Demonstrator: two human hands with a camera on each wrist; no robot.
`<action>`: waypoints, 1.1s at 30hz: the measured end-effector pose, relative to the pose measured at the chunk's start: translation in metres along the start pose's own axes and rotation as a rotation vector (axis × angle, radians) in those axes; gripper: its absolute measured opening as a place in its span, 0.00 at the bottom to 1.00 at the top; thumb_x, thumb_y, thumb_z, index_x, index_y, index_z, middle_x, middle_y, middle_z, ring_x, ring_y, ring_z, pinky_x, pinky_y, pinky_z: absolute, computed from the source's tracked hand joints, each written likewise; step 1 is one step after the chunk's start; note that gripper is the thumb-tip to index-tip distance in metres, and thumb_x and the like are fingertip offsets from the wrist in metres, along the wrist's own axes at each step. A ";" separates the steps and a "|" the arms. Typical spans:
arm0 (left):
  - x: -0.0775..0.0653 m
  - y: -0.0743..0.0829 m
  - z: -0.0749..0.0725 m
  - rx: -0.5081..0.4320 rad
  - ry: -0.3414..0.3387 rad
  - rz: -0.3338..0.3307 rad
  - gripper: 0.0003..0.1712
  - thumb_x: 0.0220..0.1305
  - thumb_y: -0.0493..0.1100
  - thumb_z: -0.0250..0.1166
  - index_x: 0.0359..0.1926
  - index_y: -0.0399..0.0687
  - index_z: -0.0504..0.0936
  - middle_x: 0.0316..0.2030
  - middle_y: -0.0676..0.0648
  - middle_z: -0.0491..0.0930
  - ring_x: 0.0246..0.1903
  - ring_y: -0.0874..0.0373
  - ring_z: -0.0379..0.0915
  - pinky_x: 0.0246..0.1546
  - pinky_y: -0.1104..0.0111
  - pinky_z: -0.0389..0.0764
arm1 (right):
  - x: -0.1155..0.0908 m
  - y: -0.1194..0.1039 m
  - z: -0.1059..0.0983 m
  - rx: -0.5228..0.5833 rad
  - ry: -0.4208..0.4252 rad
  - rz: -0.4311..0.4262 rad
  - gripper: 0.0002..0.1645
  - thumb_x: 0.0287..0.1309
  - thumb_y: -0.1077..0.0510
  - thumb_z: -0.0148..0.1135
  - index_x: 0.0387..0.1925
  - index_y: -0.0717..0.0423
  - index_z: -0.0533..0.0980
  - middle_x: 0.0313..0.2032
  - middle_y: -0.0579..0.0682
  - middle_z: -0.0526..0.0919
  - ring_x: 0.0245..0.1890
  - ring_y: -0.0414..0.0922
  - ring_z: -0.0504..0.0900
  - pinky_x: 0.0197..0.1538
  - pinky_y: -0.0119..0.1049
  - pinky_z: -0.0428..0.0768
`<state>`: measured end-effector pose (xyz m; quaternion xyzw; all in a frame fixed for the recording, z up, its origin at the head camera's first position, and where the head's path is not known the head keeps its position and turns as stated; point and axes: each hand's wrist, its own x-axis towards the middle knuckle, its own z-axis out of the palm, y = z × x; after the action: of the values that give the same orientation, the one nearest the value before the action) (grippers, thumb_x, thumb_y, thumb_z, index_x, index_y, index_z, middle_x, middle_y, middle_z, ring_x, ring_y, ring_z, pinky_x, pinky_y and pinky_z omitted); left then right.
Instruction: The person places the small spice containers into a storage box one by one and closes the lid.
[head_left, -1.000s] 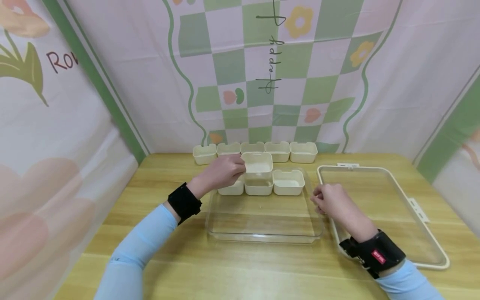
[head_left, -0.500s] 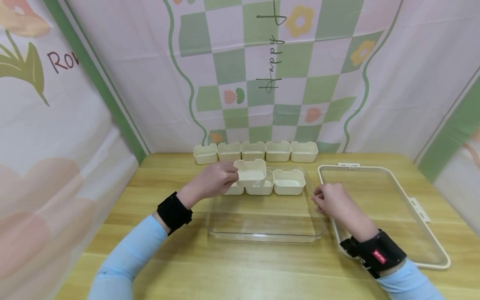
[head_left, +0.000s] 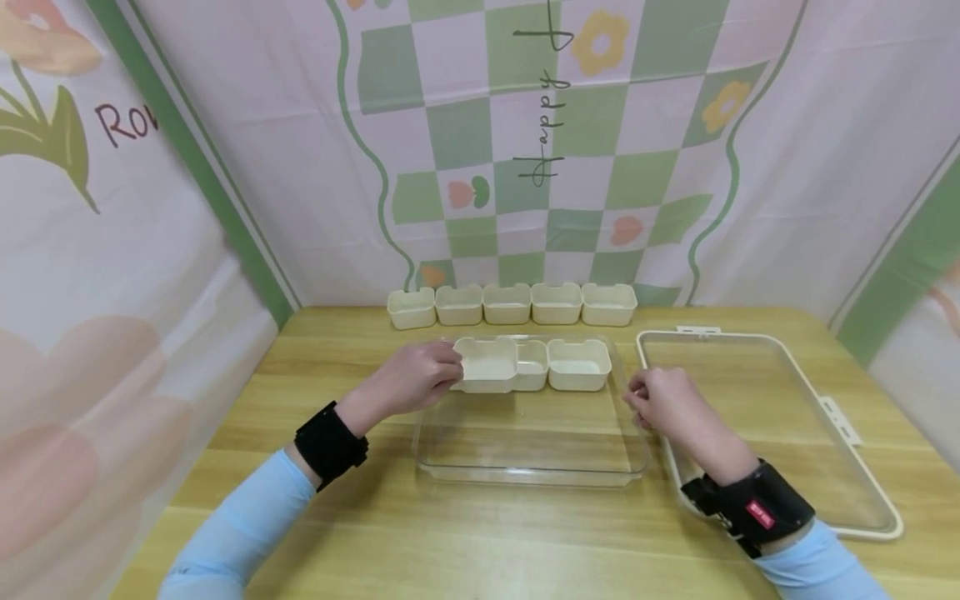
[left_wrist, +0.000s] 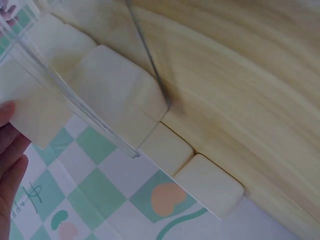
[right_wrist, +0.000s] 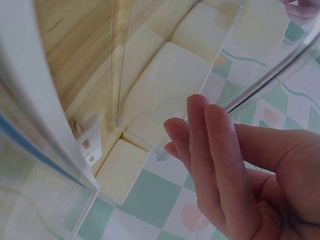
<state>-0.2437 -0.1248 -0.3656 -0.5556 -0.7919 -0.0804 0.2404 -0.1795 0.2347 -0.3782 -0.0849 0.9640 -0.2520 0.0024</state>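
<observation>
My left hand (head_left: 408, 382) grips the left edge of a small cream storage bin (head_left: 489, 367), which hangs over the back left of a clear plastic tray (head_left: 528, 478). In the left wrist view, fingers (left_wrist: 11, 142) and thumb pinch that bin's wall. Behind it, a middle bin (head_left: 534, 367) in the tray is partly covered, and the bin at the left is mostly hidden. A third bin (head_left: 579, 367) sits at the tray's back right. Beside the tray's right wall, my right hand (head_left: 671, 407) holds nothing, its fingers (right_wrist: 225, 155) loosely bent near the rim.
Several matching cream bins (head_left: 507, 303) line the back edge of the wooden table (head_left: 480, 542), against a patterned cloth (head_left: 525, 142). Right of the tray lies a clear lid with a cream frame (head_left: 868, 475) and clips (head_left: 840, 421), partly under the right forearm.
My left hand has carried the cream bin left and toward me, lowering it from above the middle bin to the left one. The right hand has stayed put.
</observation>
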 end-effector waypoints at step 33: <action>-0.032 0.012 -0.002 -0.045 -0.055 0.026 0.13 0.52 0.28 0.62 0.18 0.48 0.75 0.28 0.53 0.81 0.35 0.62 0.78 0.55 0.66 0.75 | 0.001 0.002 0.001 -0.017 0.000 -0.017 0.10 0.58 0.64 0.59 0.35 0.72 0.77 0.22 0.53 0.82 0.16 0.38 0.76 0.19 0.27 0.74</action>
<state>-0.2231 -0.1485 -0.3806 -0.5732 -0.7888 -0.0799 0.2072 -0.1806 0.2362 -0.3803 -0.0933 0.9653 -0.2438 -0.0003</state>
